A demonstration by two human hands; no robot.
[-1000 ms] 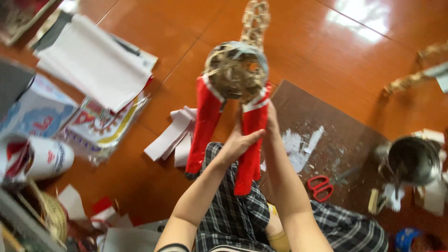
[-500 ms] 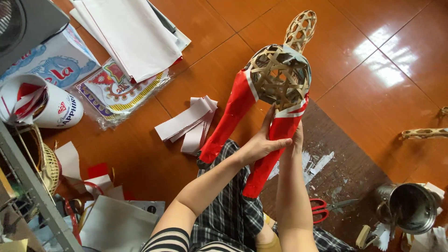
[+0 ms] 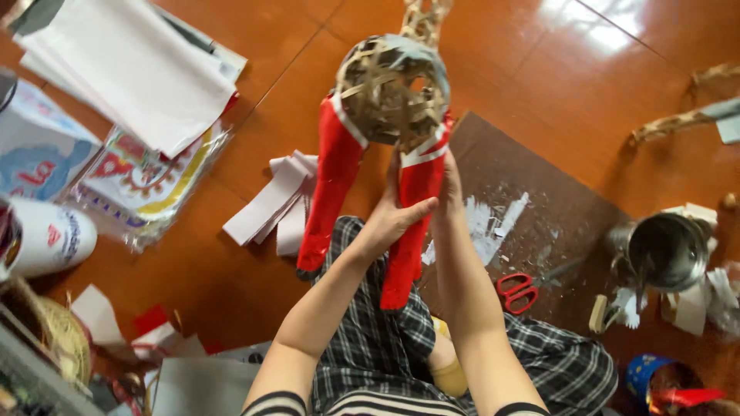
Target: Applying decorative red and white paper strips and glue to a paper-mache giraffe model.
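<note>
Now raised and swung back toward centre: woven bamboo figure (image 3: 393, 88) above the lap, left hand (image 3: 395, 217) and right hand (image 3: 449, 192) both clasping its red-papered leg (image 3: 407, 231); scissors (image 3: 516, 291) idle nearby.

Woven frame's (image 3: 393, 88) top beyond upper edge

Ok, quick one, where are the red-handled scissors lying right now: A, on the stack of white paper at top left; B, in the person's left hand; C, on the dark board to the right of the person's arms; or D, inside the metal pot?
C: the red-handled scissors lie flat on the dark board, to the right of the arms, apart from both hands and short of the metal pot.
</note>
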